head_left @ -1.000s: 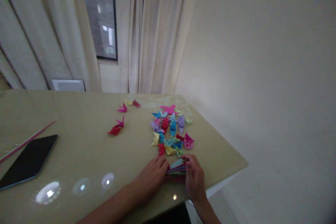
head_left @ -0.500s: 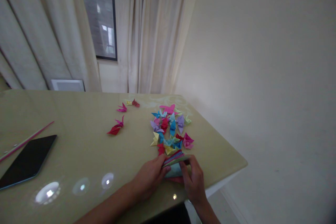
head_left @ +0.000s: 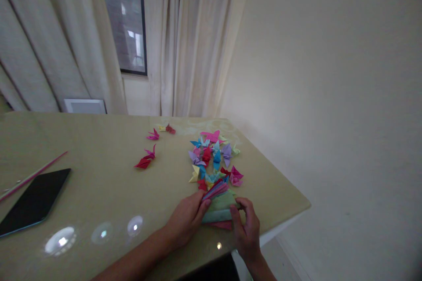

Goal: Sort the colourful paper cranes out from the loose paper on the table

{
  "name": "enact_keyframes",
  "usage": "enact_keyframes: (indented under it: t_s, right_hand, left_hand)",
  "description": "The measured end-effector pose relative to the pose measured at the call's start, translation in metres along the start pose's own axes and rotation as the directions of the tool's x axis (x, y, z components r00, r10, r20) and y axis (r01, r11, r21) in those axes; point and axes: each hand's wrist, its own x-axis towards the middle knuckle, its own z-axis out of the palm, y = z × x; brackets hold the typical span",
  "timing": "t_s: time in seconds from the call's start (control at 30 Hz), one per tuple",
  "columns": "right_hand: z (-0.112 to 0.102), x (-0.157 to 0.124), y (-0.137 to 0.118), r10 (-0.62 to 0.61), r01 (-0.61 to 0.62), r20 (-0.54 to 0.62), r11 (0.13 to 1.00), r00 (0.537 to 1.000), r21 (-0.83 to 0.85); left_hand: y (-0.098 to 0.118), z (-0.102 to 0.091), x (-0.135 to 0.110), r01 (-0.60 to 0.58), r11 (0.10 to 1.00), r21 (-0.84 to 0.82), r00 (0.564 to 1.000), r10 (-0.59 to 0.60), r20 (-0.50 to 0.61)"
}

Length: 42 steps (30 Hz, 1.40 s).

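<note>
My left hand [head_left: 188, 216] is closed on a stack of coloured origami paper [head_left: 217, 202], thumb on top, at the table's near edge. Pink, purple and blue edges fan out at the stack's far side, and green and pale blue sheets face me. At the stack's right side, my right hand [head_left: 246, 224] pinches the edge of the green sheet between thumb and fingers. Just beyond the stack lies a cluster of folded paper cranes [head_left: 216, 160] in blue, purple, red, yellow and pink. The stack hides part of the nearest ones.
More folded paper pieces, including a red one [head_left: 143, 163] and a magenta crane [head_left: 153, 134], lie left of the cluster. A black tablet [head_left: 36, 202] and a thin pink stick [head_left: 36, 174] rest at the left. The table's corner [head_left: 309, 205] is at the right, near a wall.
The paper stack has tilted open toward me, showing more of the green sheet. My right hand has moved slightly right and down along its edge.
</note>
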Motion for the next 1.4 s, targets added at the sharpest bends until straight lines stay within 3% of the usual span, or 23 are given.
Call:
enact_keyframes:
  t_s: [0.23,0.37,0.5,0.63,0.73,0.83,0.93,1.0,1.03,1.07,1.13,1.17,1.2,1.3,1.33,1.4]
  right_hand:
    - [0.001,0.000,-0.002,-0.020,0.021,-0.015,0.998,1.000,0.053]
    - [0.003,-0.003,0.004,0.037,-0.033,-0.038,0.995,0.999,0.095]
    - [0.003,0.004,0.000,0.192,-0.182,-0.019,0.951,0.981,0.251]
    - [0.004,0.019,-0.017,0.351,-0.354,0.085,0.843,0.932,0.406]
    - [0.005,0.028,-0.030,0.388,-0.409,0.144,0.785,0.910,0.465]
    - [0.003,0.033,-0.038,0.401,-0.446,0.198,0.766,0.894,0.463]
    - [-0.003,0.037,-0.042,0.322,-0.341,0.120,0.827,0.939,0.447]
    - [-0.007,0.039,-0.047,0.171,-0.198,0.102,0.890,0.980,0.410]
    - [-0.008,0.039,-0.050,0.074,-0.130,0.157,0.915,0.985,0.381]
    - [-0.008,0.039,-0.053,-0.019,-0.071,0.246,0.933,0.969,0.352]
    - [-0.005,0.040,-0.061,-0.155,0.012,0.424,0.947,0.892,0.321]
    - [-0.002,0.040,-0.064,-0.190,0.033,0.460,0.944,0.867,0.328]
    - [0.000,0.041,-0.066,-0.204,0.044,0.438,0.937,0.876,0.347]
    - [0.008,0.046,-0.069,-0.192,0.100,0.207,0.916,0.959,0.389]
    - [0.010,0.048,-0.070,-0.214,0.137,0.178,0.919,0.960,0.369]
    - [0.014,0.051,-0.072,-0.308,0.232,0.258,0.930,0.916,0.285]
  left_hand:
    - [0.005,-0.003,0.000,0.008,0.985,-0.174,1.000,-0.011,-0.016]
    - [0.002,-0.002,0.001,-0.005,0.980,-0.200,1.000,-0.001,-0.027]
    - [-0.010,0.001,0.001,-0.026,1.000,0.002,0.999,0.026,-0.019]
    - [-0.014,0.001,0.000,-0.188,0.935,0.300,0.981,0.163,0.106]
    - [-0.008,-0.001,0.000,-0.225,0.907,0.355,0.972,0.185,0.143]
    - [-0.002,-0.003,0.000,-0.176,0.922,0.346,0.982,0.141,0.122]
    - [-0.003,-0.004,-0.001,-0.096,0.937,0.335,0.995,0.081,0.058]
    - [-0.006,-0.003,-0.002,-0.070,0.948,0.310,0.997,0.069,0.014]
    - [-0.008,-0.002,-0.003,-0.067,0.956,0.286,0.997,0.072,-0.008]
    - [-0.009,-0.002,-0.003,-0.064,0.965,0.254,0.997,0.074,-0.030]
    - [-0.008,-0.001,-0.003,-0.048,0.986,0.162,0.995,0.061,-0.075]
    - [-0.007,-0.002,-0.003,-0.036,0.994,0.105,0.995,0.046,-0.093]
    - [-0.006,-0.003,-0.002,-0.027,0.999,0.043,0.994,0.031,-0.105]
    - [0.000,-0.008,0.001,-0.015,0.987,-0.158,0.993,-0.003,-0.116]
    - [0.001,-0.010,0.001,-0.013,0.975,-0.224,0.993,-0.013,-0.115]
    - [0.003,-0.012,0.002,-0.005,0.938,-0.345,0.991,-0.041,-0.125]
